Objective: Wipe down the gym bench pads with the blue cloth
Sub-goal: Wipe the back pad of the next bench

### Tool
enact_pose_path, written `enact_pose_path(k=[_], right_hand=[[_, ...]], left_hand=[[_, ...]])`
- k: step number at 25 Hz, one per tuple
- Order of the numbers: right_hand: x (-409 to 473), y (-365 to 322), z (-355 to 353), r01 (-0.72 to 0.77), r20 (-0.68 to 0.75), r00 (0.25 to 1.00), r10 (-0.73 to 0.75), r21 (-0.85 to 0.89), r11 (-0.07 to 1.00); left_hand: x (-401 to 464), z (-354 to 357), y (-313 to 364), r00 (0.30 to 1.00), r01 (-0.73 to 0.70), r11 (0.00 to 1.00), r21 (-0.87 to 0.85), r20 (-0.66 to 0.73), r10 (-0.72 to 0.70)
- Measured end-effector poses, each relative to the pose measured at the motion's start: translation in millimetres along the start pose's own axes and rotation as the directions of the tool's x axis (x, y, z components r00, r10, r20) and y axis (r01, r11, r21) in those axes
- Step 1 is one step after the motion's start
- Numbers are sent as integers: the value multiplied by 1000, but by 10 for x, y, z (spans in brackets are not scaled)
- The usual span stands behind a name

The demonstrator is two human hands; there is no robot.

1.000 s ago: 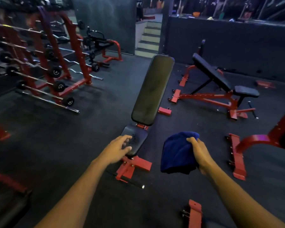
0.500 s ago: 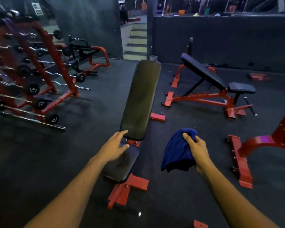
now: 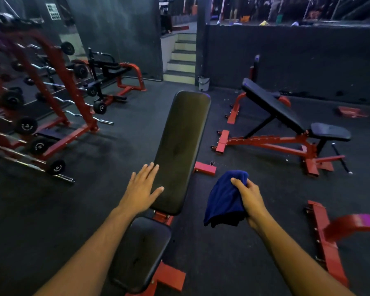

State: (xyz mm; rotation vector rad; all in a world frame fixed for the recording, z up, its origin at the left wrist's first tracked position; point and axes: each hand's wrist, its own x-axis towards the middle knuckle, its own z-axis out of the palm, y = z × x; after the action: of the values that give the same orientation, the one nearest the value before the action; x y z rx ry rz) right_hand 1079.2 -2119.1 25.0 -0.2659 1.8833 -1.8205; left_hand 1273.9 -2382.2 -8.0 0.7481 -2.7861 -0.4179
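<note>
A red-framed gym bench stands straight ahead, with a long black back pad (image 3: 183, 146) and a short black seat pad (image 3: 140, 253) nearer to me. My left hand (image 3: 142, 190) is flat with straight fingers, at the left edge of the back pad near its lower end. To the right of the bench, my right hand (image 3: 249, 199) grips a bunched blue cloth (image 3: 224, 199) that hangs above the floor, clear of the pads.
A second red incline bench (image 3: 286, 122) stands at the right. A red barbell rack (image 3: 41, 107) fills the left side. Part of a red machine frame (image 3: 329, 242) lies at the lower right. Steps (image 3: 181, 58) and a small bucket (image 3: 203, 83) are at the back. The floor is dark rubber.
I have come closer to the bench. My left hand has moved from the seat pad up to the back pad's left edge and flattened. The cloth stays in my right hand.
</note>
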Motion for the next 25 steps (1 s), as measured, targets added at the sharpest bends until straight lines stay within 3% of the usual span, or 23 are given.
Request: enact_pose_path(k=[3, 7, 14, 25], right_hand=[[599, -179, 37, 9, 4, 1000, -9, -58, 998], [1338, -474, 61, 64, -7, 998, -65, -134, 989], [2733, -758, 184, 136, -88, 986, -144, -92, 986], [5953, -1097, 648, 181, -108, 976, -190, -85, 980]], left_hand=[[591, 108, -116, 997, -8, 996, 86, -70, 15], [1347, 169, -182, 999, -28, 994, 106, -40, 32], [2769, 339, -225, 997, -76, 989, 128, 13, 75], [5708, 884, -586, 993, -95, 978, 184, 92, 79]])
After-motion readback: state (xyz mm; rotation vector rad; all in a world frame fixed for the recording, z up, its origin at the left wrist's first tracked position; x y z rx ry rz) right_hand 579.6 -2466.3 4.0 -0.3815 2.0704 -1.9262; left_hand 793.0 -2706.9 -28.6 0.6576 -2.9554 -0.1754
